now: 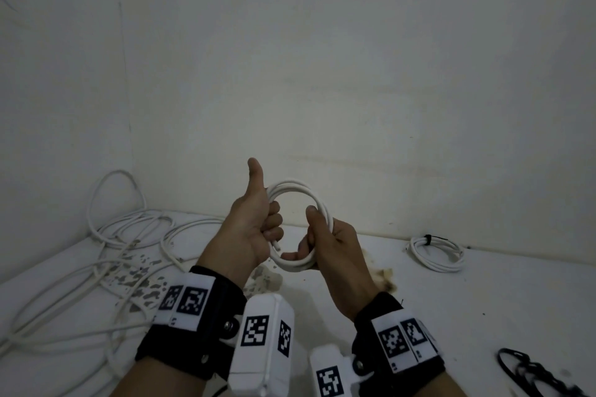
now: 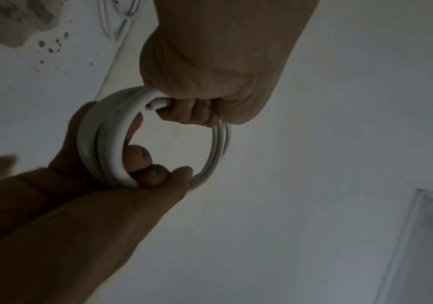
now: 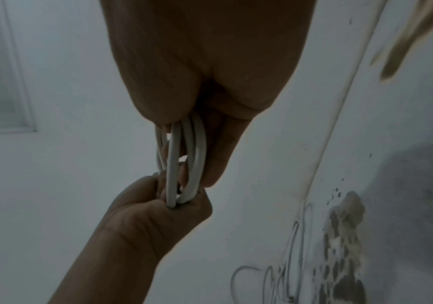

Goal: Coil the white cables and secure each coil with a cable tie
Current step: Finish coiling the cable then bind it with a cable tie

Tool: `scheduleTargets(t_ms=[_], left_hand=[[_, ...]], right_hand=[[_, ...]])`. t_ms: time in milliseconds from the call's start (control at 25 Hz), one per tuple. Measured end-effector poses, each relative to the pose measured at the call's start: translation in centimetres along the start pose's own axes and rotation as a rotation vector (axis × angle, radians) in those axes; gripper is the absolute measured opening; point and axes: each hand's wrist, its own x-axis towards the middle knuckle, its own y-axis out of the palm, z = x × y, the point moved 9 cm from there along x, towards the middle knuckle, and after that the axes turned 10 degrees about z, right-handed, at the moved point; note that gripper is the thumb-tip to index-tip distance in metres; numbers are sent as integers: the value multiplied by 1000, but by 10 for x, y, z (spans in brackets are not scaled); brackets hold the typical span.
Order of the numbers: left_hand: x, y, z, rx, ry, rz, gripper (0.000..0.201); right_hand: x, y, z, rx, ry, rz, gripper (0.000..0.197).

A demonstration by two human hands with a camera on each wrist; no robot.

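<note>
So far one tied coil (image 1: 437, 253) lies by the floor's far edge. I grip a wound, untied coil (image 1: 298, 222) in both left hand (image 1: 250, 232) and right hand (image 1: 335, 245); loose cables (image 1: 106, 255) wait far left, cable ties (image 1: 529, 371) near right.

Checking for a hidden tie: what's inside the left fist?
The left hand grips the coil; a cut cable end pokes out by its fingers. No tie shows, though the palm's inside is covered.
</note>
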Motion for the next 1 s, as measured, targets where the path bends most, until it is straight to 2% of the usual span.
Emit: scheduleTargets(t_ms=[160, 280, 360, 440, 480, 560, 600, 680, 720, 800, 880, 1000], left_hand=[[-4, -1, -9, 98, 54, 0, 62], [-2, 0, -6, 285, 12, 64, 79], [-2, 9, 2, 427, -46, 139, 97], [-5, 20, 13, 496, -94, 219, 111], [-5, 25, 17, 475, -113, 250, 115], [-4, 28, 24, 365, -161, 274, 124], [-5, 29, 25, 318, -177, 278, 124], [-6, 29, 28, 304, -196, 284, 117], [-8, 29, 29, 314, -203, 287, 109], [-9, 32, 30, 288, -203, 305, 91], [-4, 30, 30, 206, -183, 302, 100], [2, 28, 29, 195, -168, 278, 106]], right_hand=[[-1, 8, -1, 17, 26, 58, 52], [-3, 8, 4, -24, 58, 96, 25], [3, -5, 15, -131, 19, 57, 28], [5, -5, 27, -310, -23, 125, 27], [4, -2, 29, -412, -43, 176, 25], [3, -2, 30, -571, -91, 181, 16], [3, -3, 30, -604, -110, 164, 12], [4, -3, 29, -655, -146, 174, 21], [4, -1, 29, -688, -161, 184, 27], [5, -3, 29, -652, -176, 145, 23], [7, -11, 29, -590, -180, 51, 12], [8, -13, 25, -552, -145, 0, 15]])
